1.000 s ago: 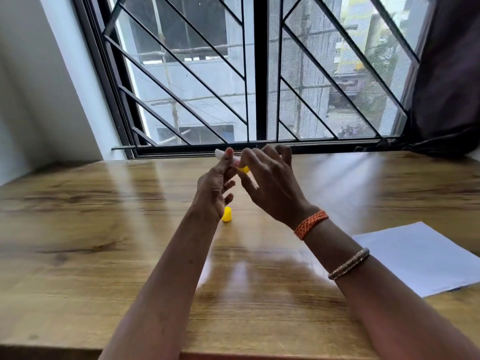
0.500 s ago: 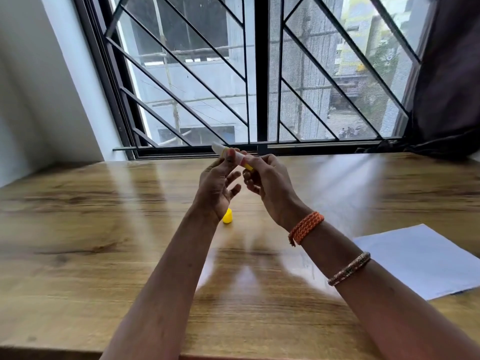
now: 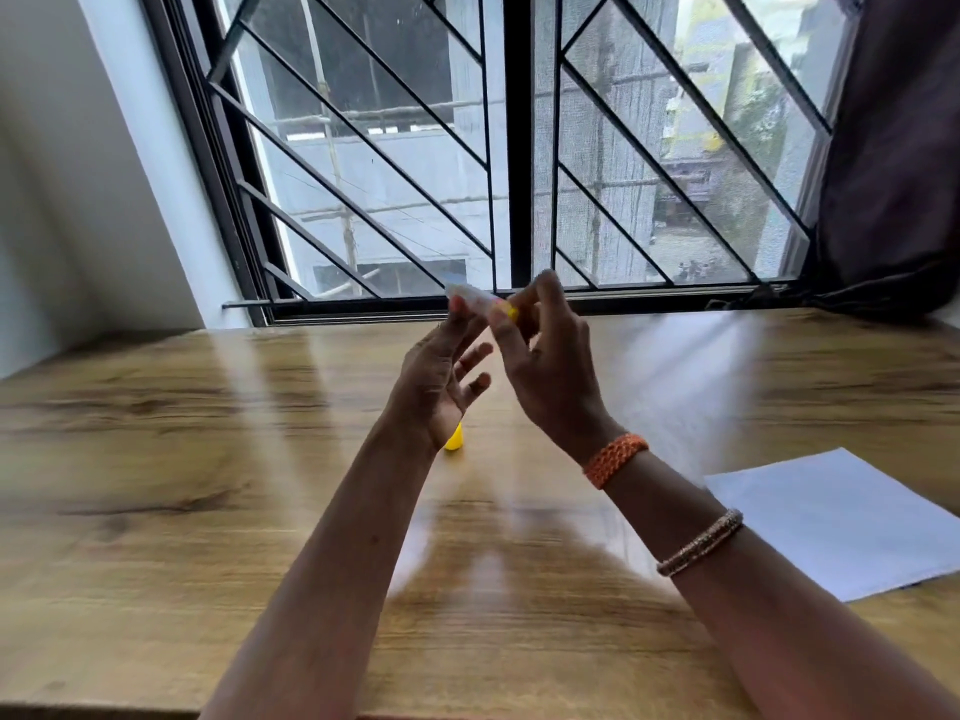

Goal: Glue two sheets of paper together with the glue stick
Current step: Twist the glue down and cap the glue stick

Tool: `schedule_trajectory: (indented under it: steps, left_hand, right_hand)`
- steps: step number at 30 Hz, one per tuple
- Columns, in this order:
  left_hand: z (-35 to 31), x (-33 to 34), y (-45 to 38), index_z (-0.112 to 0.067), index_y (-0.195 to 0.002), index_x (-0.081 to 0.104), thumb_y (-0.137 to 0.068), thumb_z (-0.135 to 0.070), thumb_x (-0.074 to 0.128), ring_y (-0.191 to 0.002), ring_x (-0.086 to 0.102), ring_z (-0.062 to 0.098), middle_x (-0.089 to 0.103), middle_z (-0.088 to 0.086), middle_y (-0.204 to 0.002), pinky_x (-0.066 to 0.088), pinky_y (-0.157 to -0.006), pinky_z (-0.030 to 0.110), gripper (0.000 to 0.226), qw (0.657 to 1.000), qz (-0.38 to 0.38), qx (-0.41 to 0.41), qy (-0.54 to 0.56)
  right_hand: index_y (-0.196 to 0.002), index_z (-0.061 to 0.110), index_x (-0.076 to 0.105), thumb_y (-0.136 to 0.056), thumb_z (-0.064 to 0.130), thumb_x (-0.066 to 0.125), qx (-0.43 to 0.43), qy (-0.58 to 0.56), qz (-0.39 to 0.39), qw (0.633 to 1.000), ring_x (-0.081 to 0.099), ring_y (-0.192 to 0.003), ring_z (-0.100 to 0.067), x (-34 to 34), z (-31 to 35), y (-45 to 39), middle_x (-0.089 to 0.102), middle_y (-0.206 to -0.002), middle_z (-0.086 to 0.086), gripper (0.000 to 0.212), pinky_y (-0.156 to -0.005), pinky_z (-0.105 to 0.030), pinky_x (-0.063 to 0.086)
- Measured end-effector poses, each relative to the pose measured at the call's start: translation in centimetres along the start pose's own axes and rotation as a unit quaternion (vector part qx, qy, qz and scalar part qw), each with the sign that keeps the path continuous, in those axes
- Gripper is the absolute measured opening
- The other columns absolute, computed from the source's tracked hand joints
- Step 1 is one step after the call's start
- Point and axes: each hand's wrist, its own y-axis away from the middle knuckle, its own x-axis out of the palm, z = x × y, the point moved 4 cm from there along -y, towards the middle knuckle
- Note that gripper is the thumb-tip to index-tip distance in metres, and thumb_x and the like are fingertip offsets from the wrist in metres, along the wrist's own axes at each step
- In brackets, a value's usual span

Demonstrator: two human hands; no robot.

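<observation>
Table (image 3: 208,511): glossy wood-grain top, near edge along the bottom of view, far edge against the window sill; broad bare stretches to the left and in front of the forearms.

Glue stick (image 3: 475,298): small pale tube with a yellow end, held raised over the far middle of the table, well clear of the surface. Left hand (image 3: 436,392): grip pinched on the tube's pale end by thumb and forefinger, the other fingers spread loose. Right hand (image 3: 545,376): grip closed on the yellow end.

Cap (image 3: 454,439): yellow, rounded, resting on the table, partly hidden by the left wrist.

Paper (image 3: 841,522): white, flat, sharp-cornered, lying at the right, well apart from the hands, its outer part cut off by the frame edge.

Window grille (image 3: 395,163): dark diagonal metal bars.
</observation>
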Motion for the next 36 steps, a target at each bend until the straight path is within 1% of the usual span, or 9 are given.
schedule_trajectory:
  steps: [4, 8, 12, 19, 23, 26, 31, 33, 36]
  left_hand:
    - [0.3, 0.7, 0.2, -0.024, -0.095, 0.067, -0.092, -0.03, 0.05, -0.095, 0.062, 0.007, 0.07, -0.009, -0.098, 0.05, -0.081, 0.026, 0.018, 0.998, 0.044, 0.009, 0.033]
    - [0.1, 0.4, 0.0, -0.025, -0.086, 0.068, -0.088, -0.03, 0.055, -0.089, 0.06, 0.005, 0.071, -0.015, -0.081, 0.043, -0.076, 0.028, 0.014, 1.0, -0.002, 0.021, 0.008]
    - [0.3, -0.2, -0.1, -0.027, -0.078, 0.067, -0.087, -0.037, 0.056, -0.092, 0.06, 0.004, 0.072, -0.018, -0.077, 0.039, -0.084, 0.034, 0.018, 0.999, -0.029, -0.012, -0.018]
    - [0.0, -0.8, 0.3, -0.027, -0.075, 0.065, -0.083, -0.043, 0.06, -0.094, 0.057, 0.005, 0.071, -0.021, -0.074, 0.039, -0.075, 0.03, 0.019, 0.996, -0.032, -0.079, -0.034]
    - [0.3, -0.5, 0.4, -0.026, -0.088, 0.064, -0.082, -0.045, 0.061, -0.1, 0.056, 0.007, 0.068, -0.015, -0.097, 0.039, -0.077, 0.031, 0.02, 0.996, -0.044, -0.065, -0.036]
    - [0.4, -0.1, 0.2, -0.026, -0.091, 0.063, -0.088, -0.041, 0.055, -0.102, 0.055, 0.007, 0.066, -0.013, -0.102, 0.04, -0.08, 0.031, 0.017, 0.999, -0.037, -0.035, 0.0]
    - [-0.5, -0.4, -0.1, -0.025, -0.09, 0.064, -0.092, -0.03, 0.052, -0.089, 0.058, 0.005, 0.067, -0.016, -0.091, 0.044, -0.07, 0.025, 0.014, 0.999, -0.024, 0.003, 0.038]
    - [-0.2, -0.7, -0.1, -0.025, -0.093, 0.064, -0.09, -0.032, 0.055, -0.093, 0.052, 0.009, 0.062, -0.013, -0.095, 0.043, -0.071, 0.026, 0.013, 0.998, -0.055, -0.01, 0.02]
    - [0.1, -1.1, 0.2, -0.022, -0.094, 0.064, -0.083, -0.041, 0.062, -0.093, 0.048, 0.01, 0.064, -0.014, -0.092, 0.041, -0.07, 0.027, 0.022, 0.993, -0.114, -0.031, 0.006]
  right_hand:
    - [-0.081, 0.01, 0.044, -0.091, 0.012, 0.057, 0.213, -0.252, 0.04, 0.943, 0.06, -0.045, -0.016, 1.1, -1.3, 0.3, 0.063, -0.059, -0.003, 0.017, -0.039, -0.026, 0.046]
    - [-0.082, 0.01, 0.043, -0.093, 0.01, 0.056, 0.273, -0.329, 0.074, 0.901, 0.055, -0.042, -0.003, 1.5, -1.5, 0.2, 0.061, -0.05, 0.004, 0.016, -0.042, -0.02, 0.044]
    - [-0.089, 0.002, 0.048, -0.094, 0.016, 0.054, -0.002, 0.008, 0.064, 0.998, 0.053, -0.056, -0.021, 0.6, -0.2, -0.1, 0.056, -0.064, -0.006, 0.016, -0.057, -0.036, 0.044]
    - [-0.093, 0.009, 0.058, -0.083, 0.001, 0.06, -0.229, 0.273, 0.11, 0.928, 0.053, -0.069, -0.028, 0.0, 0.5, 0.4, 0.057, -0.071, -0.006, 0.012, -0.074, -0.041, 0.044]
    - [-0.087, 0.008, 0.054, -0.084, 0.007, 0.06, -0.2, 0.206, 0.094, 0.953, 0.053, -0.064, -0.025, -0.2, 0.3, 0.3, 0.056, -0.067, 0.001, 0.006, -0.073, -0.043, 0.044]
    - [-0.079, 0.007, 0.046, -0.088, 0.014, 0.06, -0.024, 0.027, 0.081, 0.996, 0.055, -0.051, -0.02, -0.1, -1.0, -0.2, 0.06, -0.059, -0.003, 0.018, -0.054, -0.033, 0.044]
    - [-0.073, 0.017, 0.041, -0.085, 0.026, 0.064, 0.182, -0.197, 0.128, 0.955, 0.049, -0.044, -0.001, 1.0, -2.3, -0.3, 0.068, -0.059, -0.004, 0.028, -0.046, -0.016, 0.036]
    - [-0.076, 0.014, 0.042, -0.088, 0.022, 0.063, 0.143, -0.143, 0.132, 0.97, 0.045, -0.045, -0.004, 0.9, -2.1, -0.2, 0.067, -0.065, -0.012, 0.025, -0.045, -0.02, 0.034]
    - [-0.085, 0.007, 0.046, -0.09, 0.014, 0.058, -0.074, 0.082, 0.131, 0.985, 0.046, -0.058, -0.016, 0.7, -0.8, 0.4, 0.059, -0.069, -0.008, 0.014, -0.06, -0.033, 0.041]
